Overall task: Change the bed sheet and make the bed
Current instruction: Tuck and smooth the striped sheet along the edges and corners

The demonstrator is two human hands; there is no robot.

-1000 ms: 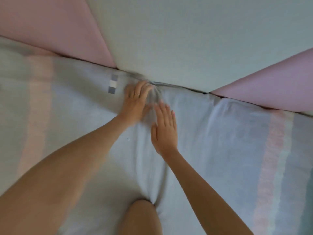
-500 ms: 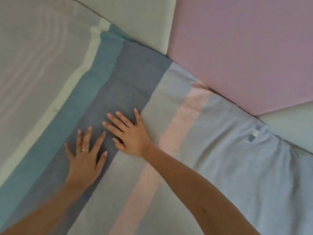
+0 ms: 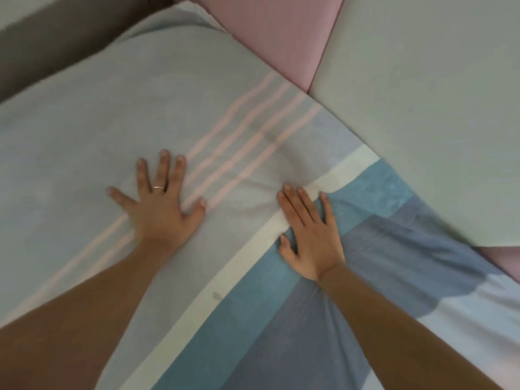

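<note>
Both hands flat, fingers spread. Your L hand presses the pale grey part of the bed sheet, just beside the thin pink stripes. Your R hand lies across the white band and teal band, apart from L. Sheet edge meets pink panel and grey-green panel upper R. Mattress corner rounds off top L, dark surface beyond. Open sheet lies L of L hand. Vs 0.5 s ago: hands sat close together on the dark blue band; now further apart, nearer the corner.
</note>
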